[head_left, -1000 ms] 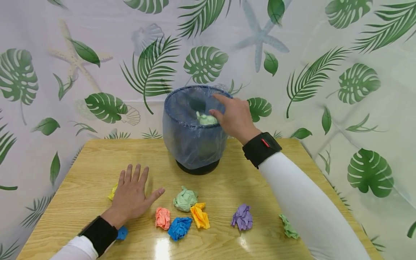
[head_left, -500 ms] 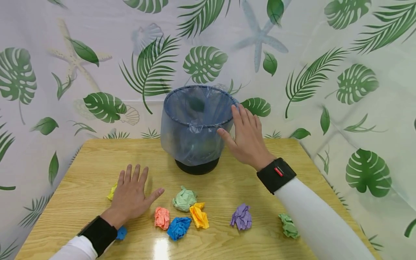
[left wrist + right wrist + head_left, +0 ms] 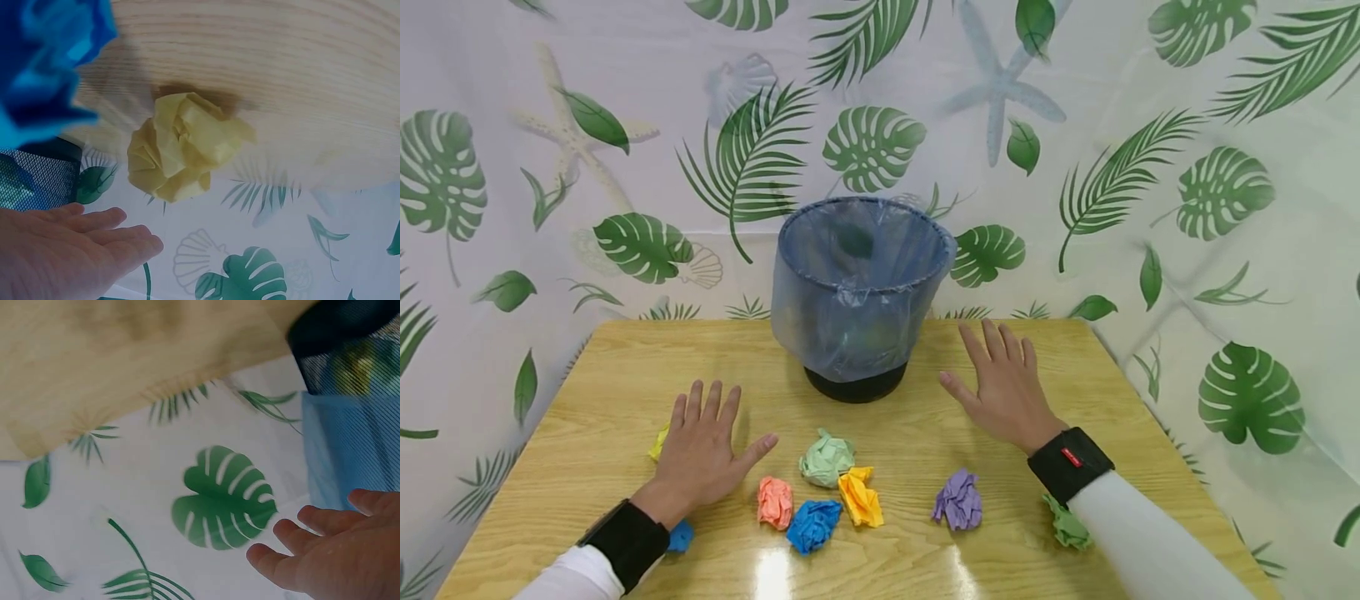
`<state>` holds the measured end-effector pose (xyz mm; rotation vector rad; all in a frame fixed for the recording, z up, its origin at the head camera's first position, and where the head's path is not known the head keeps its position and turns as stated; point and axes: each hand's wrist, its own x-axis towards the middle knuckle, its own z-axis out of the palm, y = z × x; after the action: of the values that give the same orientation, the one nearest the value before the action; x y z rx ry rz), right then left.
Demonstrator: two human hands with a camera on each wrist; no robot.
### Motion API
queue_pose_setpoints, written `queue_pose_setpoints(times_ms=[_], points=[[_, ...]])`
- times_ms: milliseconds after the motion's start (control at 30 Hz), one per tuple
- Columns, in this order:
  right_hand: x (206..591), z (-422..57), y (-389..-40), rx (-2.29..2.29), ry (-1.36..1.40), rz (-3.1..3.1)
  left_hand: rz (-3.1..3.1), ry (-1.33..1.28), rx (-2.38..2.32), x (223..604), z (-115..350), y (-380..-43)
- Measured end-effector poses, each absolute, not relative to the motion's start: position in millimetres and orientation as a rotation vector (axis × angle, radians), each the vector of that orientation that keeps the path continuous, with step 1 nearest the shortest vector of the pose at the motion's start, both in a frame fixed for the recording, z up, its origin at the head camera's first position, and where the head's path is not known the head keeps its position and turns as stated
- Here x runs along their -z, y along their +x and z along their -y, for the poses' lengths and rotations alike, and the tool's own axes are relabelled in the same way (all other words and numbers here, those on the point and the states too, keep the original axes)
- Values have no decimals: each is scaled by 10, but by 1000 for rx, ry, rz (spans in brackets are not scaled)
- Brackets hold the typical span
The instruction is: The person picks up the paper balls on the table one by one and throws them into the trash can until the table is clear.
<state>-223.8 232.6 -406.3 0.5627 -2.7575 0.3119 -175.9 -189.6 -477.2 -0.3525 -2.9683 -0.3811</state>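
My left hand [image 3: 703, 454] is spread palm down over the table's left side, holding nothing. A yellow crumpled paper ball [image 3: 658, 442] shows partly behind its fingers and appears whole in the left wrist view. Beside that wrist is a half-hidden blue paper ball [image 3: 681, 537]. My right hand [image 3: 1003, 392] has its fingers extended and nothing in its grasp, to the right of the waste bin [image 3: 857, 342]. A translucent blue bag [image 3: 337, 456] lines the bin; in the right wrist view, yellow and green show through the mesh.
On the wooden table [image 3: 760, 358] lie crumpled papers: pale green [image 3: 827, 460], coral [image 3: 774, 502], blue [image 3: 814, 527], orange [image 3: 861, 497] and purple [image 3: 958, 500]. A green one [image 3: 1066, 523] is near my right forearm. A leaf-patterned cloth [image 3: 1120, 108] hangs behind the table.
A pale green paper ball, at the bin's mouth under my right hand earlier, has dropped out of sight inside. My right hand has drawn back down and rightward; the left stays put.
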Motion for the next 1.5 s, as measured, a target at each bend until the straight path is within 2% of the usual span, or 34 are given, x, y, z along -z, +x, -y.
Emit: queue_pose_setpoints(times_ms=[300,567,900,1500], points=[[4494,-2617,-2077,-277,534,2816,2956,-342,383,4800,1930,-1753],[4695,-2864,-1942,-297,466,2928,2961,-340,376,4827,1951,-1747],[4743,-2955,-1900,-295,443,2947,2938,-329,396,4766,2000,-1755],[4758,-2981,-1894,-292,448,2957,3011,-110,204,4689,2523,-1558]])
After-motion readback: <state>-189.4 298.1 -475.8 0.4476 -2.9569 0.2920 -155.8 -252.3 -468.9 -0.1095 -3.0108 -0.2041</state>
